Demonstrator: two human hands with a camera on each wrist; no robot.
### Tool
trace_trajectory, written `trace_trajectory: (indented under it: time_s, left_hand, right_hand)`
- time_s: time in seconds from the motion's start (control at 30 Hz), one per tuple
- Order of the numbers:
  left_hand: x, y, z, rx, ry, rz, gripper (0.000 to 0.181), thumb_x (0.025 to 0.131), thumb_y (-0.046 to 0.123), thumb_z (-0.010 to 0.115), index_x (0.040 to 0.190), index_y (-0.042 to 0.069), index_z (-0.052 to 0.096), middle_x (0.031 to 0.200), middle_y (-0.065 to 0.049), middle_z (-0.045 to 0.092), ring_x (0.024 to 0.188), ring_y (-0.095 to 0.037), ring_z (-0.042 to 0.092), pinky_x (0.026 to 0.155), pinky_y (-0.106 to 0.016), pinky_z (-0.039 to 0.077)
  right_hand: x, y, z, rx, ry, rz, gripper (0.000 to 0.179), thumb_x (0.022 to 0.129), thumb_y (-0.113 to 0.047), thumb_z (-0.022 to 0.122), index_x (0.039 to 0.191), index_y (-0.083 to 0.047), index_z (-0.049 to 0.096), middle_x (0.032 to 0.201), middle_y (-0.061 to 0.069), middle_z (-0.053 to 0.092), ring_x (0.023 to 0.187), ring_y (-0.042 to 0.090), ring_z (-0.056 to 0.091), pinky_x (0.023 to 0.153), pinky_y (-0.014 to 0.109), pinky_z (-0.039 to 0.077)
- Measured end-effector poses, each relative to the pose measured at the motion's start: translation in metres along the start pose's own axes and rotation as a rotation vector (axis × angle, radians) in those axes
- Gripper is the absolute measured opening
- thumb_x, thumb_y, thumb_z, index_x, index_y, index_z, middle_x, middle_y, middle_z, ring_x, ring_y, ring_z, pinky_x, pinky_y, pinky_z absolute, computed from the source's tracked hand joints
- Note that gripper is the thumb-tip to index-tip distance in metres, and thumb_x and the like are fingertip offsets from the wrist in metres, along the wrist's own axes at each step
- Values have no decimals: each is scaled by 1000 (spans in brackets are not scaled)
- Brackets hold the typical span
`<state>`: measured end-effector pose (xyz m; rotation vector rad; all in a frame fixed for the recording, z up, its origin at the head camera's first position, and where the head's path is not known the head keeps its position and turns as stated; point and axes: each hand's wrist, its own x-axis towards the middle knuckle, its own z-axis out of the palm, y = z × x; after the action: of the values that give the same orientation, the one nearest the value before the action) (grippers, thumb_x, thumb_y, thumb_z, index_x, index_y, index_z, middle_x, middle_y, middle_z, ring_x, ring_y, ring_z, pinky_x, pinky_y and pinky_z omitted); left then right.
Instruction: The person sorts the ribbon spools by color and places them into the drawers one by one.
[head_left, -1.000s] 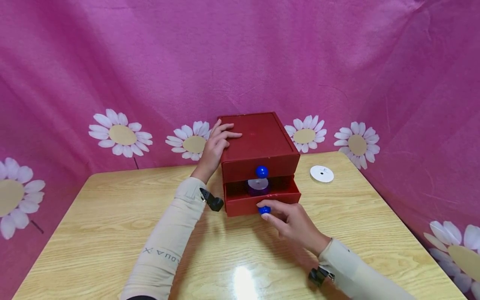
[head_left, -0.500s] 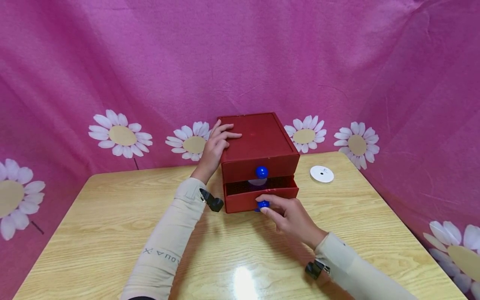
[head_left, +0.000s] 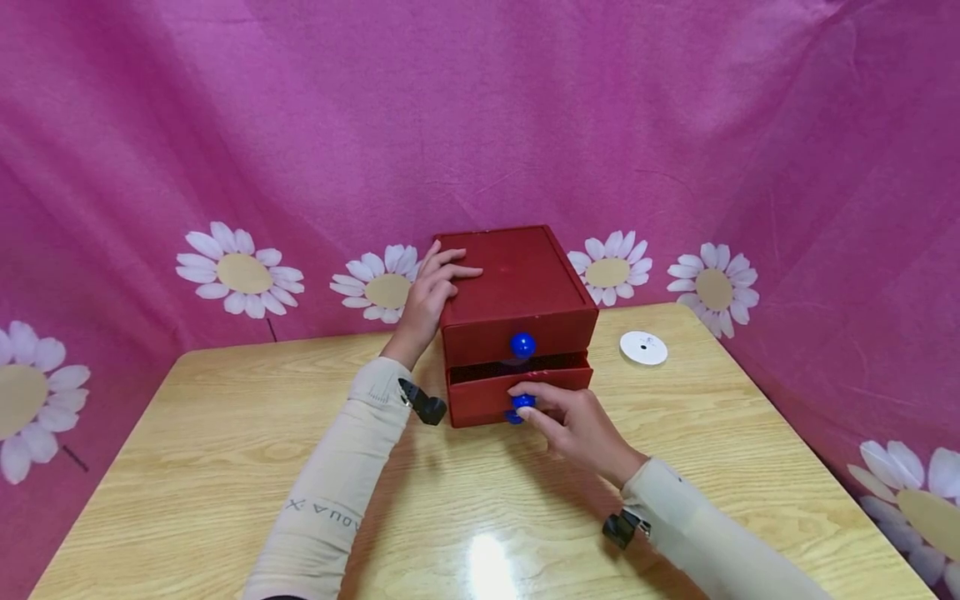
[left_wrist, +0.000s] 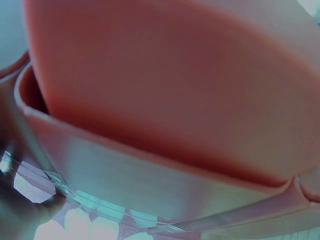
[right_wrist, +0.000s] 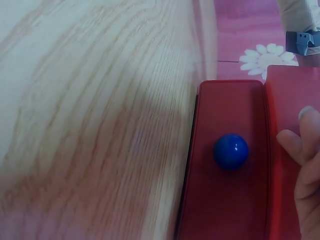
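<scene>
A red drawer chest [head_left: 510, 275] stands at the back of the table. My left hand [head_left: 431, 292] rests on the left edge of its top, fingers fairly straight; the left wrist view shows the chest's side [left_wrist: 165, 90] close up. My right hand [head_left: 581, 425] pinches the blue knob [head_left: 523, 402] of a partly pulled-out drawer [head_left: 480, 400] between thumb and finger. Only a narrow gap shows above that drawer, its inside mostly dark. Above it is another blue knob [head_left: 522, 345]. Lower down, a third blue knob [right_wrist: 231, 151] sits on the drawer front [right_wrist: 230, 200] nearest the table.
A flat white disc [head_left: 643, 348] with a small centre hole lies on the wooden table [head_left: 225, 458], right of the chest. Behind the table hangs a pink cloth [head_left: 450, 125] printed with white daisies.
The drawer has slid further into the chest, pushed by my right hand on its knob. The round white-and-purple thing inside has become almost hidden. My left hand stays in place.
</scene>
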<state>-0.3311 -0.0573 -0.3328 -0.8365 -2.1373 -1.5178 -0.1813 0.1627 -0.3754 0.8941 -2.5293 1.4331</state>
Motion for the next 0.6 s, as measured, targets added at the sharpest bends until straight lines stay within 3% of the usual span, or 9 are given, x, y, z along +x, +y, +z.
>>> trace_trajectory:
  time_s: [0.33, 0.6]
  left_hand:
    - [-1, -1, 0, 2, 4, -1, 42, 80, 7, 35, 105, 12, 69, 131, -3, 46, 136, -17, 9, 108, -37, 4]
    - [0, -2, 0, 3, 9, 18, 42, 80, 6, 35, 105, 12, 69, 130, -4, 46, 136, -19, 10, 109, -37, 4]
  right_hand:
    - [5, 21, 3, 6, 10, 48, 30, 87, -15, 56, 117, -16, 59, 79, -1, 65, 42, 13, 53, 42, 29, 46]
    - [10, 42, 4, 39, -2, 76, 32, 86, -25, 58, 118, -25, 58, 90, 7, 67, 47, 25, 56, 44, 32, 48]
